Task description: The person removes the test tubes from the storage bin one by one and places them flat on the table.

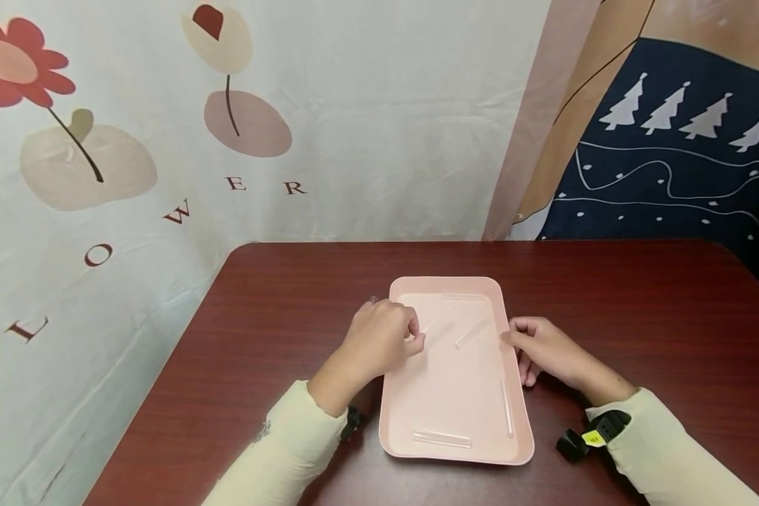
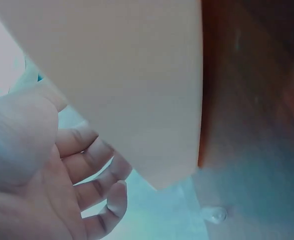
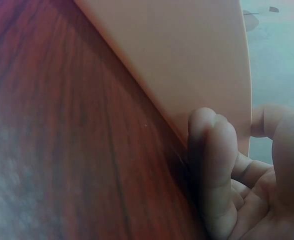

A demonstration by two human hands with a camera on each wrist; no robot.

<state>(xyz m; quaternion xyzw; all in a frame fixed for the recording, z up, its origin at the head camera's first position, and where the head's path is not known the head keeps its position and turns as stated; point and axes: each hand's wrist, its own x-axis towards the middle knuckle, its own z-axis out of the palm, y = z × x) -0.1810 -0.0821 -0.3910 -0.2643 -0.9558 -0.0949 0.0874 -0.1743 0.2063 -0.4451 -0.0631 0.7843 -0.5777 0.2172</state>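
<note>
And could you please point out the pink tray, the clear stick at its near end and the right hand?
Pink tray [image 1: 458,397]: head view, bare floor.
Clear stick [image 1: 443,440]: head view, middle of its length.
Right hand [image 1: 549,351]: head view, back of hand.

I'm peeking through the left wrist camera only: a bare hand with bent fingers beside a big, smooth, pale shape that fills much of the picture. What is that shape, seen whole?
Observer: From the head camera, it is a pale pink, rectangular tray with rounded corners.
Visitor: Is anything lying in it? I only see its outside.
Observer: Yes: a thin, straight, see-through stick lies along the end nearest the person. I can't tell if it's glass or plastic.
Visitor: And the person's other hand, what is it doing?
Observer: The bare right hand holds the tray by its right edge.
</note>
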